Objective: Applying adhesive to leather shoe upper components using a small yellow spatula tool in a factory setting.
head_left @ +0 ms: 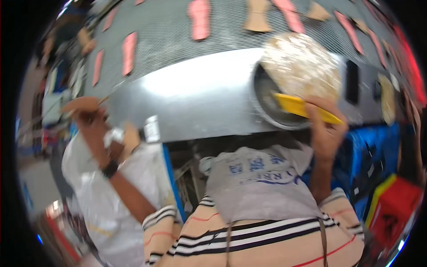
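My right hand (328, 133) is closed round a long yellow tool (296, 106), its kind unclear. The tool's far end dips into a round metal bowl (272, 116) on the steel ledge. Crumpled clear plastic film (300, 62) covers the bowl's far side, just past my fingers. Out to the left, my left hand (92, 119) pinches a tan curved piece (82, 104), blurred, beyond the ledge's left end. Below that hand, more tan pieces (130, 139) lie at a white plastic bag (118, 191).
Beyond the steel ledge (191, 98) runs a dark mesh belt (164, 49) carrying pink insoles (199, 20) and tan pieces (258, 17). Blue crates (376, 147) and a red-yellow box (393, 209) stand at right. Another person (66, 38) is at the far left.
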The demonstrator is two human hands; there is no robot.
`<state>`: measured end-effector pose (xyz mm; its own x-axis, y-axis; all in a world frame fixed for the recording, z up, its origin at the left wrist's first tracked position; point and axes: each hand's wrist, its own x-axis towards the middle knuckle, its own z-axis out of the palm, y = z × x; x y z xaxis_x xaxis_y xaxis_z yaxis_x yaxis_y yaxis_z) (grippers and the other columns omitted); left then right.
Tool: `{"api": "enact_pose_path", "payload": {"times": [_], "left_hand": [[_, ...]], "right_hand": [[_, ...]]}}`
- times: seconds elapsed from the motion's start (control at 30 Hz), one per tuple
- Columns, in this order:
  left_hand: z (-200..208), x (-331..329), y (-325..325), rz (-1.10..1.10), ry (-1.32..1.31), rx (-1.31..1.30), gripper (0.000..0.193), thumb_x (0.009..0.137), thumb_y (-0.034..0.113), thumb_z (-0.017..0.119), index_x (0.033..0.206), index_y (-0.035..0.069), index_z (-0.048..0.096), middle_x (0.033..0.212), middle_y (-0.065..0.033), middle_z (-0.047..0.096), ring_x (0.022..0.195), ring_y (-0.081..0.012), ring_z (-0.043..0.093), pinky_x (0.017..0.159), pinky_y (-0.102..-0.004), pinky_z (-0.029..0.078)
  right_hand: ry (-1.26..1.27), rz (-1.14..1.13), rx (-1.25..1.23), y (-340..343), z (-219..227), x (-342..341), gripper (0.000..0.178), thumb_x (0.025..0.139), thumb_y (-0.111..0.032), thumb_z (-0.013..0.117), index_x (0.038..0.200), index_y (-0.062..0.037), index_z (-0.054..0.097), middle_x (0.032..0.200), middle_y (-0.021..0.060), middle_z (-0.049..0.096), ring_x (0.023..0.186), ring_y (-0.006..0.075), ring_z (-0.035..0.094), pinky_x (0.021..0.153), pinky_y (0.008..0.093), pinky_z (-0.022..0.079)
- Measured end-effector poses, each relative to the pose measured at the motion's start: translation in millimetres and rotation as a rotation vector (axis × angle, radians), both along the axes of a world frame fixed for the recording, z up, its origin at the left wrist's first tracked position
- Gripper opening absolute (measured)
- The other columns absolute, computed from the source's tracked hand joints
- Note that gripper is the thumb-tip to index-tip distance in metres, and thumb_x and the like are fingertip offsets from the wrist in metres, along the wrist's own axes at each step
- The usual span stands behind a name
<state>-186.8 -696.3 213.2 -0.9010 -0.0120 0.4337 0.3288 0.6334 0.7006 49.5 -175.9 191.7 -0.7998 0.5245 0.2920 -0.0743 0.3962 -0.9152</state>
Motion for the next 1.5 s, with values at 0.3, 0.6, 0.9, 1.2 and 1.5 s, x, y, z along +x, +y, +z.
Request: {"api": "enact_pose_path", "payload": {"times": [0.3,0.6,0.9,1.2,1.5], "left_hand": [[-32.9,128.0,200.0,-0.889,-0.617,0.430,0.036,0.084,-0.001,0.068,0.119,-0.002,0.058,0.113,-0.0187,0.068,0.096,-0.0232,0.071,0.079,-0.0327,0.059],[-5.3,142.7,237.5,-0.674,-0.938,0.583,0.041,0.100,0.018,0.065,0.126,-0.009,0.049,0.111,-0.0264,0.068,0.090,-0.0298,0.074,0.063,-0.0337,0.064],[-12.3,140.0,251.9,-0.836,-1.627,0.724,0.042,0.105,0.021,0.059,0.132,-0.004,0.040,0.098,-0.0295,0.072,0.072,-0.0305,0.075,0.060,-0.0344,0.064],[-18.0,156.6,250.1,-0.830,-1.823,0.936,0.075,0.103,0.013,0.062,0.158,0.015,0.011,0.095,-0.0295,0.071,0.071,-0.0307,0.076,0.058,-0.0369,0.063],[-26.3,165.1,248.8,-0.787,-1.598,0.974,0.069,0.105,0.013,0.058,0.155,0.014,0.011,0.097,-0.0286,0.071,0.070,-0.0290,0.074,0.059,-0.0355,0.063]], "right_hand": [[-0.001,0.180,0.343,-9.1,-20.5,-14.6,0.016,0.083,-0.009,0.080,0.099,-0.0053,0.079,0.088,0.0073,0.075,0.078,0.0249,0.060,0.072,0.0370,0.050],[-0.017,0.212,0.325,-11.4,-23.0,-15.9,0.016,0.083,-0.012,0.080,0.097,-0.0051,0.078,0.088,0.0092,0.074,0.079,0.0279,0.059,0.073,0.0382,0.049],[-0.115,0.340,-0.502,20.2,8.1,-13.9,0.015,0.093,-0.012,0.073,0.104,-0.0013,0.074,0.099,0.0055,0.073,0.095,0.0119,0.065,0.084,0.0275,0.051],[0.145,0.625,0.220,7.5,18.3,-40.1,0.019,0.081,-0.021,0.083,0.096,-0.0095,0.080,0.084,-0.0004,0.071,0.086,0.0190,0.052,0.077,0.0328,0.045],[0.090,0.810,0.169,23.4,22.2,-23.5,0.019,0.081,-0.022,0.082,0.093,-0.0081,0.080,0.082,0.0000,0.070,0.084,0.0205,0.051,0.077,0.0328,0.044]]}}
